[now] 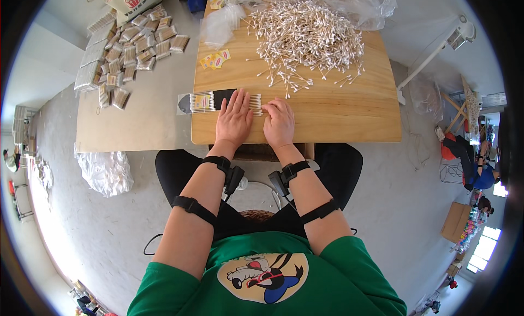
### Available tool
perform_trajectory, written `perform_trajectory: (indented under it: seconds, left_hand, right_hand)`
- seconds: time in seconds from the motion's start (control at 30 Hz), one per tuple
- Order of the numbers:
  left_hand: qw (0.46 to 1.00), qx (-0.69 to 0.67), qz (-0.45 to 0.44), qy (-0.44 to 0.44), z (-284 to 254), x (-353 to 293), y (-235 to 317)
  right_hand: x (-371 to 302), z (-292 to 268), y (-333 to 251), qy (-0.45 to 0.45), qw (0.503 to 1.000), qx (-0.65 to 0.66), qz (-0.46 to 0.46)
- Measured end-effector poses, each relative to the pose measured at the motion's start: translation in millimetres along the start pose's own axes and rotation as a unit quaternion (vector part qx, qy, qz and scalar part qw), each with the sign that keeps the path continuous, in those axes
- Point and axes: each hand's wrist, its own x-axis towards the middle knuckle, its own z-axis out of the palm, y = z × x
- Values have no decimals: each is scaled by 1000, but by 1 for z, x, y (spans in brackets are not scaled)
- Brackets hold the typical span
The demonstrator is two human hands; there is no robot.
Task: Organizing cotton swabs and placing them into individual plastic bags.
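Observation:
My left hand (234, 119) lies flat, fingers together and stretched out, over a row of cotton swabs and a black strip (222, 96). Swab tips (255, 103) stick out on its right side. My right hand (279, 122) is curled, its fingertips pinched at the right ends of those cotton swabs. To the left of my left hand, a row of swabs with a yellow card (202, 102) lies partly inside a clear plastic sleeve (184, 103). A large heap of loose cotton swabs (308, 40) spreads over the far part of the wooden board (349, 114).
Many packed swab bundles (136, 48) pile up at the far left of the grey table (131, 130). Yellow cards (215, 59) and clear bags (221, 27) lie beyond my left hand. A lamp arm (426, 65) stands at the right edge. White plastic (105, 171) hangs at the left front.

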Motion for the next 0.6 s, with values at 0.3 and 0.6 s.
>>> perform_trajectory:
  seconds: [0.3,0.6]
  left_hand:
    - [1000,3,1,-4,0,0,1]
    - [1000,-9,8,14,1,0,2]
  right_hand:
    - [0,2,0,-11,1000,-20,9]
    - [0,2,1,-25,999,-34,7]
